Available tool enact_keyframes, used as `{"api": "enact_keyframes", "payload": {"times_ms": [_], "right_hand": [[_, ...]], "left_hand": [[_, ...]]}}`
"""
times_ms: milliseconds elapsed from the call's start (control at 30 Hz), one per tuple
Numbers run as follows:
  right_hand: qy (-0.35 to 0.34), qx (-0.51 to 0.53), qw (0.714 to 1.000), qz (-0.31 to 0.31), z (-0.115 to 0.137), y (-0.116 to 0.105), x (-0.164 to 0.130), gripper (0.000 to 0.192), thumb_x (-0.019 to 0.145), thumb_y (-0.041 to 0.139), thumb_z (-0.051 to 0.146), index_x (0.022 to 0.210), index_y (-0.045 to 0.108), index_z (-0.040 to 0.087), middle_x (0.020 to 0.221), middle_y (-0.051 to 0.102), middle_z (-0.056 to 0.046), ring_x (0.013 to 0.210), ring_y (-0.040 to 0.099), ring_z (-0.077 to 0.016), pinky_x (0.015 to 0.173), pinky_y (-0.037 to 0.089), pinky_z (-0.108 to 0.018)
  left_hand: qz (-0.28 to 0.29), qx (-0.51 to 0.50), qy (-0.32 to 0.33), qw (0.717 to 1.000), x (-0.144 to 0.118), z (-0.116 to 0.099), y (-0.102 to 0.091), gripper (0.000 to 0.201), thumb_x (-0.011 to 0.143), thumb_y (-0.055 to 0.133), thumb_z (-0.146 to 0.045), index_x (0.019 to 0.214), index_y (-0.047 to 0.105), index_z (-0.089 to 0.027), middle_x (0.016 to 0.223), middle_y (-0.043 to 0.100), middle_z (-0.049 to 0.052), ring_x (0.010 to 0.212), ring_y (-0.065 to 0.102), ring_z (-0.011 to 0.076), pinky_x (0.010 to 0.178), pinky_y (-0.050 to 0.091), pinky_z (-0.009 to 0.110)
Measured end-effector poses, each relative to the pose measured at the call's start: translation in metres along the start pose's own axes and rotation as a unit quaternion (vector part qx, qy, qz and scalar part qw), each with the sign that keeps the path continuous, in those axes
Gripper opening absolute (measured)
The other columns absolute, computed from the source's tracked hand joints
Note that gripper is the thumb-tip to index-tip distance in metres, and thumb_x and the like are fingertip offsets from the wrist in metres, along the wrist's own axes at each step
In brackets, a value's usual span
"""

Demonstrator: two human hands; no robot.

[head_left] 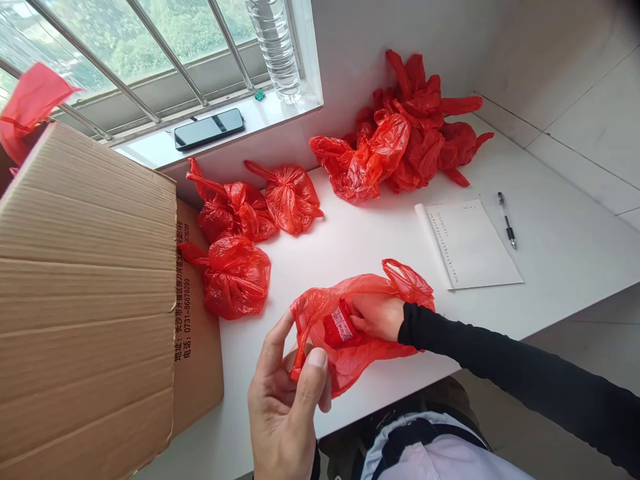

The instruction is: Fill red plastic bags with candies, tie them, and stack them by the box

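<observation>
While the left hand [287, 403] pinches an open bag [357, 367], right hand [376, 316] grip unclear, knotted bags [237, 277] crowd the carton [90, 287].

Daylight from window [120, 40], upper left; greenery outside pale, washed out. Tabletop [350, 233] bright; area beneath dimmer. Sharp glints on red bags [237, 280]; reflections on phone [210, 130] screen. Black sleeve [525, 367] shows little detail. Wide-angle stretch toward edges; dark smudge, top right corner. Notepad [475, 247] writing illegible.
</observation>
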State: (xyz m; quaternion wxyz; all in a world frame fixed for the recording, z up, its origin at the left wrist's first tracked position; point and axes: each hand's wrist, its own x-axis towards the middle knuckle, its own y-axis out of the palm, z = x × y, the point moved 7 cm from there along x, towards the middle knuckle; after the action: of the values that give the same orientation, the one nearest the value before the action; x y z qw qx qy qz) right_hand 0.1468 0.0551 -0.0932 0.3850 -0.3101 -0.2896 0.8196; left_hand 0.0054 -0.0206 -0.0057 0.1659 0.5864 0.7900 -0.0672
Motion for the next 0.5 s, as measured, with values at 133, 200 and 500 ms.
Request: {"api": "enact_keyframes", "payload": {"times_ms": [133,200,500], "right_hand": [[0.013,-0.009,1.0,0.015,-0.005,-0.005,-0.004,0.023,0.088,0.055,0.019,0.067,0.047,0.02,0.059,0.054,0.004,0.051,0.043,-0.0104,0.049,0.028,-0.027],[0.026,-0.02,0.999,0.01,-0.009,-0.013,-0.008,0.022,0.09,0.054,0.025,0.07,0.048,0.021,0.062,0.057,0.003,0.053,0.045,-0.0113,0.05,0.028,-0.027],[0.063,-0.136,0.988,0.042,-0.021,-0.011,-0.021,0.02,0.079,0.069,0.015,0.098,0.062,0.014,0.09,0.072,-0.011,0.078,0.066,-0.0268,0.057,0.033,-0.031]], "left_hand": [[-0.009,-0.007,0.005,1.0,-0.001,-0.004,-0.003,0.053,0.083,0.078,-0.033,0.135,0.064,-0.033,0.053,0.051,-0.007,0.048,0.044,0.0091,0.049,0.046,0.018],[-0.016,-0.011,0.007,1.0,-0.001,-0.006,-0.003,0.05,0.082,0.079,-0.032,0.13,0.068,-0.031,0.053,0.052,-0.007,0.047,0.044,0.0082,0.049,0.046,0.017],[-0.01,-0.015,0.018,1.0,-0.004,-0.007,0.001,0.051,0.084,0.077,-0.03,0.134,0.066,-0.033,0.056,0.056,-0.006,0.047,0.047,0.0073,0.049,0.045,0.017]]}}
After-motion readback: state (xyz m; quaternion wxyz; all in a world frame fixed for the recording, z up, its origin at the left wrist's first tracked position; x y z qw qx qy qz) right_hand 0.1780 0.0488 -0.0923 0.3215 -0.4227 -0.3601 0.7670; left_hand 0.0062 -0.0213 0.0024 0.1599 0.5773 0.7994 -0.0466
